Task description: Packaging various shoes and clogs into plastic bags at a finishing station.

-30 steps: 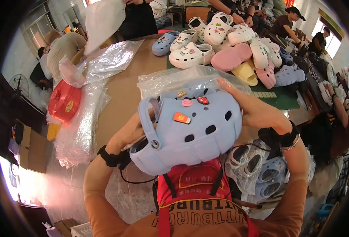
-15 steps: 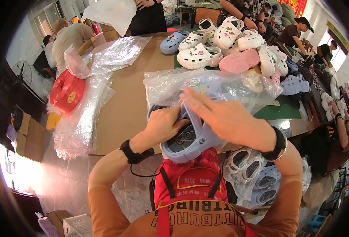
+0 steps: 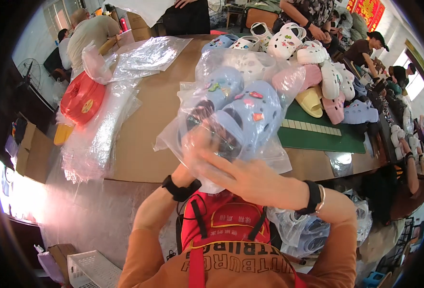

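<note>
2 blue clogs [image 3: 264, 108] lie beyond the right hand [image 3: 248, 178]; both bagged.

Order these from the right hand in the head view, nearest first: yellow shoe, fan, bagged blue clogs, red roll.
1. Bagged blue clogs, just ahead.
2. Yellow shoe, ahead and right.
3. Red roll, well to the left.
4. Fan, far left background.

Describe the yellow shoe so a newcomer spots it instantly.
On the brown tabletop, find the shoe pile at far right. At its near edge, by the green mat and right of the bagged blue clogs, lies the yellow shoe. It's the pile's only visible yellow one, among white, pink and blue.
</note>
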A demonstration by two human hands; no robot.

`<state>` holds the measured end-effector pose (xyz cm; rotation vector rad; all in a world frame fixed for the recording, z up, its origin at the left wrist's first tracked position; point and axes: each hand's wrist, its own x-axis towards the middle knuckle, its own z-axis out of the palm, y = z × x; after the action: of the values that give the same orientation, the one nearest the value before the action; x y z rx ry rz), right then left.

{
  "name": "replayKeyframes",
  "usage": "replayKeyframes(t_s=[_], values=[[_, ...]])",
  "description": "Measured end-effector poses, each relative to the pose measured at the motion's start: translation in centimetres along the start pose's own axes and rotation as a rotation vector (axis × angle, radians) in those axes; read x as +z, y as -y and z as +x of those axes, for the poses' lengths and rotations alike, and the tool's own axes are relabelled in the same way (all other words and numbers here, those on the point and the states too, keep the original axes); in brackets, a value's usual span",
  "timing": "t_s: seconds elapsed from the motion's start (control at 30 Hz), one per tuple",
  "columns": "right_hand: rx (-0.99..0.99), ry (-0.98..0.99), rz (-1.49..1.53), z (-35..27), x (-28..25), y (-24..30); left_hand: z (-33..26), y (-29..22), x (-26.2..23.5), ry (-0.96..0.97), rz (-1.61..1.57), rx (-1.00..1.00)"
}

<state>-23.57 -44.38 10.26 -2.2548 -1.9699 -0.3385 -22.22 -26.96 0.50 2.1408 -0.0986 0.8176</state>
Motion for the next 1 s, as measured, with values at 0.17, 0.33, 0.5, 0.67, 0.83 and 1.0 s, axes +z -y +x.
replayKeyframes(t_s=[0.17, 0.33, 0.5, 0.67, 0.83, 1.0], values=[[-0.314, -0.214, 0.061, 2.8, 2.8, 1.1, 1.2, -3.1, 0.1, 0.061, 0.345, -0.165], [-0.352, -0.007, 0.274, -0.2, 2.2, 3.5, 2.0, -1.3, 0.2, -0.065, -0.244, -0.507], [-0.159, -0.045, 0.423, -2.8, 3.2, 2.7, 3.7, -0.1, 0.7, -0.005, 0.331, -0.277], [0.184, -0.258, 0.650, -4.8, 4.0, 0.7, 4.9, 1.9, 2.9, 0.122, 0.463, -0.350], [0.211, -0.244, 0.513, -6.5, 6.5, -0.9, 4.2, 2.4, 5.5, 0.095, 0.573, -0.247], [0.164, -0.079, 0.583, -7.2, 4.2, -0.5, 2.4, 3.1, 5.0, -0.006, 0.675, -0.121]])
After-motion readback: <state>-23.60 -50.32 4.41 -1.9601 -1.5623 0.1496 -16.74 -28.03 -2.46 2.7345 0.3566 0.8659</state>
